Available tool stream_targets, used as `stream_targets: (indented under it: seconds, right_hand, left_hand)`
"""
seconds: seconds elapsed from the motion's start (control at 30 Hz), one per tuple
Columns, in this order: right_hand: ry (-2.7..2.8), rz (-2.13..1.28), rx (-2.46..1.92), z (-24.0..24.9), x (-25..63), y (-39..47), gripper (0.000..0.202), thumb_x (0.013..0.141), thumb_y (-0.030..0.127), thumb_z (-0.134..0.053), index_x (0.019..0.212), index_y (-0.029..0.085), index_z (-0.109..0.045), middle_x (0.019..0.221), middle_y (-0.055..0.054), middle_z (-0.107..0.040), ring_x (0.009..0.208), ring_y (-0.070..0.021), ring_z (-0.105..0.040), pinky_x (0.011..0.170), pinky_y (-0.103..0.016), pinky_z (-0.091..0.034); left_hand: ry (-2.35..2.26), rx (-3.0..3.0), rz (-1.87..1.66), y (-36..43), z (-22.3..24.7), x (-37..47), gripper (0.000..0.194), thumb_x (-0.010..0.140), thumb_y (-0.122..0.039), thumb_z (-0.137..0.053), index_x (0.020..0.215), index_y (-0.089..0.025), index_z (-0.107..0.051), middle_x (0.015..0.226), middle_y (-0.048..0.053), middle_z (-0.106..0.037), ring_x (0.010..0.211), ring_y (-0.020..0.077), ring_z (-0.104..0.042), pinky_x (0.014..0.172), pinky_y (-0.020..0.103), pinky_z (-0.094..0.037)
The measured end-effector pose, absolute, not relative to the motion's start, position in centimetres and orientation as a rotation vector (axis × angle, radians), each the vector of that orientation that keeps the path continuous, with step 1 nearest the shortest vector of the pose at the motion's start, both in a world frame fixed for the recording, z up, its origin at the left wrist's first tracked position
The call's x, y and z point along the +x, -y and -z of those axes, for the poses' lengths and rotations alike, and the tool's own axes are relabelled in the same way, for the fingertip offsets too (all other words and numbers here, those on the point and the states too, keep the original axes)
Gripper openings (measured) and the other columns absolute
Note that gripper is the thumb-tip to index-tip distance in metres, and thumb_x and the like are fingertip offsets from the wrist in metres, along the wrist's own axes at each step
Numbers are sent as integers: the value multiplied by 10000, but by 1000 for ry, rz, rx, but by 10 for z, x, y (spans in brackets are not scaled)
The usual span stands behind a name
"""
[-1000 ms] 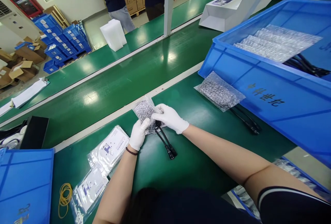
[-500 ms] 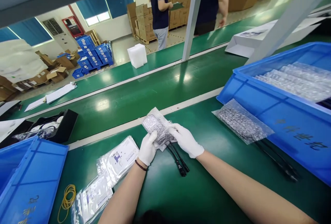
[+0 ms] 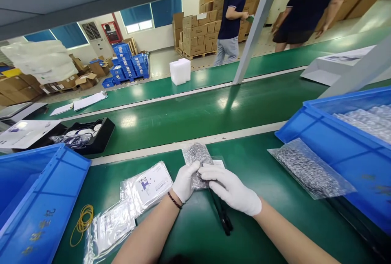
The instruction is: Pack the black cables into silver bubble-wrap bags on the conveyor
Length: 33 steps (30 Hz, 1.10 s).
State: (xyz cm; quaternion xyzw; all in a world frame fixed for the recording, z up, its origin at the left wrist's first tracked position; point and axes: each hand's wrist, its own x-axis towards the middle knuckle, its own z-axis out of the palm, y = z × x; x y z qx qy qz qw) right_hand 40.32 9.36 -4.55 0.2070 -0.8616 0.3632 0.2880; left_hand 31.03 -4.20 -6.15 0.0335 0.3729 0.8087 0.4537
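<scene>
My gloved left hand (image 3: 185, 182) grips the left side of a clear plastic bag (image 3: 198, 154) that has a speckled, silvery look. From its lower end run black cables (image 3: 218, 207) with plugs at their tips, resting over the green bench. Across the bag's right side lie the curled fingers of my gloved right hand (image 3: 233, 186), pressed onto it with the thumb below. What is inside the bag cannot be made out. Beneath the bag's right edge shows part of a white printed card (image 3: 218, 163). To the left are printed leaflets in clear sleeves (image 3: 152, 184).
Blue bins stand left (image 3: 51, 199) and right (image 3: 332, 146). A similar bag (image 3: 308, 170) leans against the right bin. Yellow rubber bands (image 3: 84, 221) lie near the left bin. Beyond are a black box (image 3: 105, 136), a white foam block (image 3: 180, 71), a metal post (image 3: 253, 32) and two people.
The view has swung, so the surroundings sit further right. My right hand has slid further over the bag, its fingers now across the face. Both people in the background have shifted.
</scene>
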Motion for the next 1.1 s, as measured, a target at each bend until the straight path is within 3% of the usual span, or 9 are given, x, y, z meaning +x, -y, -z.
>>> stream_targets:
  seconds: [0.2, 0.33, 0.43, 0.53, 0.57, 0.63, 0.7, 0.9, 1.1]
  right_hand:
    - [2500, -538, 773, 26, 403, -100, 433, 796, -50, -369, 1074, 184, -603, 1213, -90, -573, 1192, -266, -455, 1001, -527, -399]
    - [2602, -430, 719, 19, 397, -88, 78, 900, 202, -562, 907, 202, -640, 954, -72, -600, 941, -271, -524, 873, -518, -436]
    - [2713, -611, 778, 21, 397, -90, 247, 987, 304, -488, 802, 224, -630, 754, -29, -563, 766, -222, -546, 777, -412, -468]
    - [2674, -934, 553, 27, 402, -94, 253, 894, 459, -639, 984, 225, -670, 896, -72, -611, 875, -261, -585, 848, -416, -476]
    - [2585, -1077, 391, 30, 403, -93, 497, 789, 516, -739, 1160, 204, -629, 1043, -114, -606, 994, -301, -571, 899, -440, -466]
    - [2366, -1416, 40, 38, 405, -88, 1034, 633, 487, -848, 1472, 175, -331, 1312, -177, -487, 1171, -350, -495, 952, -469, -455]
    - [2200, -1729, -210, 46, 405, -82, 1189, 616, 354, -850, 1535, 205, -111, 1397, -168, -424, 1200, -331, -492, 954, -454, -473]
    - [1730, -2172, -612, 64, 400, -101, 847, 589, 388, -881, 1316, 196, -491, 1262, -134, -571, 1174, -341, -526, 992, -442, -468]
    - [1528, -2277, -664, 67, 396, -119, 749, 606, 403, -869, 1278, 318, -550, 1322, -53, -544, 1228, -329, -490, 932, -395, -533]
  left_hand:
    - [-708, -211, -2115, 41, 55, 295, 327, 856, -338, -625, 1050, -81, -682, 1072, 130, -684, 945, 211, -656, 900, 323, -520]
    - [-796, -143, -2086, 44, 52, 297, 382, 840, -398, -648, 1072, -96, -677, 1081, 135, -682, 946, 216, -657, 915, 330, -511]
    - [-1073, 79, -2101, 46, 58, 301, 419, 738, -366, -767, 1065, -119, -681, 1092, 129, -682, 953, 226, -649, 922, 347, -493]
    - [-1398, 353, -2017, 49, 63, 301, 433, 704, -338, -794, 1085, -161, -691, 1129, 109, -680, 1023, 249, -628, 964, 351, -453]
    - [-1503, 450, -1956, 50, 62, 301, 424, 707, -339, -788, 1088, -177, -696, 1119, 101, -686, 1028, 259, -625, 962, 350, -448]
    - [-1662, 604, -1837, 54, 58, 304, 396, 712, -338, -775, 1079, -204, -706, 1082, 83, -700, 1014, 276, -626, 928, 343, -455]
    - [-1774, 704, -1740, 57, 53, 310, 335, 721, -345, -752, 1030, -217, -722, 1024, 70, -711, 959, 286, -630, 873, 341, -467]
    - [-1978, 829, -1723, 62, 36, 299, 258, 838, -273, -560, 1029, -234, -730, 1057, 50, -695, 995, 263, -608, 967, 355, -426]
    - [-2364, 973, -1987, 119, -51, 144, 775, 670, -11, -556, 1411, -213, -454, 1433, 26, -477, 1317, 243, -430, 1132, 313, -296]
